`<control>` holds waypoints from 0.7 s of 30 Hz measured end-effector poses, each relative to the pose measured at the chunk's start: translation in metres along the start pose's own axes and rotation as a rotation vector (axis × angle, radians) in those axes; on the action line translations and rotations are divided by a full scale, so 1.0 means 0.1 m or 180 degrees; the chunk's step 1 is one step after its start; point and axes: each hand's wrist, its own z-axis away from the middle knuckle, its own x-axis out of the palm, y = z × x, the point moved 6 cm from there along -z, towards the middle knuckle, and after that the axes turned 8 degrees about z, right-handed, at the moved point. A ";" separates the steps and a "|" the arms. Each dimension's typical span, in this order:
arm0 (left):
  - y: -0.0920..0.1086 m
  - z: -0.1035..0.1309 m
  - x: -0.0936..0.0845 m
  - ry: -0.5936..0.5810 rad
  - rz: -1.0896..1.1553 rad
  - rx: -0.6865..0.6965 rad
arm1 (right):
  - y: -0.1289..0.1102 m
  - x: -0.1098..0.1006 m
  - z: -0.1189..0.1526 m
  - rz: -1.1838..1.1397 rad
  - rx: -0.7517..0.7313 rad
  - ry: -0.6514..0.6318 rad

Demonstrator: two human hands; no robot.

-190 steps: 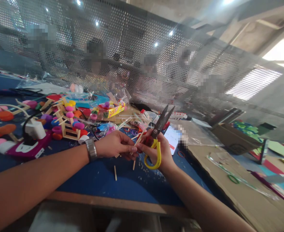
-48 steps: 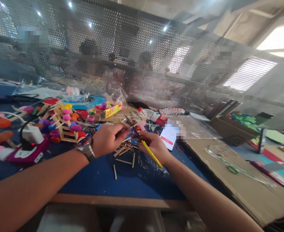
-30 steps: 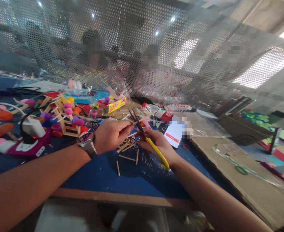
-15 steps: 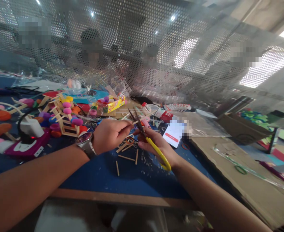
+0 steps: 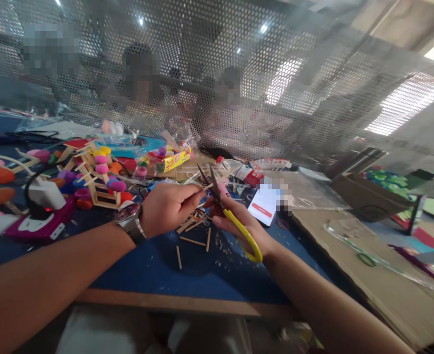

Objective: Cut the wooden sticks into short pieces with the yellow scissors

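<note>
Pinched between the fingertips of my left hand [image 5: 172, 204] is a thin wooden stick [image 5: 208, 187], its short end pointing right. My right hand [image 5: 235, 216] grips a pair of scissors [image 5: 242, 233] with yellow handles. The dark blades are spread in a V, and the stick's tip lies at them; whether it touches cannot be made out. Below the hands, several cut wooden pieces [image 5: 193, 241] lie on the blue table [image 5: 143, 273] among pale shavings. A wristwatch [image 5: 130, 216] sits on my left wrist.
At left stand a small wooden-stick structure [image 5: 104, 196] with colourful clay lumps and a purple power strip [image 5: 42, 223]. A yellow box [image 5: 178, 160] lies behind. To the right are a lit phone [image 5: 264, 204], cardboard [image 5: 350, 265] and a brown box [image 5: 368, 191]. A perforated screen [image 5: 202, 64] rises behind.
The stick's protruding end looks shorter and the scissor blades are spread wider. Both hands stay in nearly the same place.
</note>
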 end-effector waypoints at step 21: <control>-0.02 -0.01 0.00 -0.0035 0.0041 -0.0147 | -0.02 0.00 0.00 -0.0004 0.0172 0.0023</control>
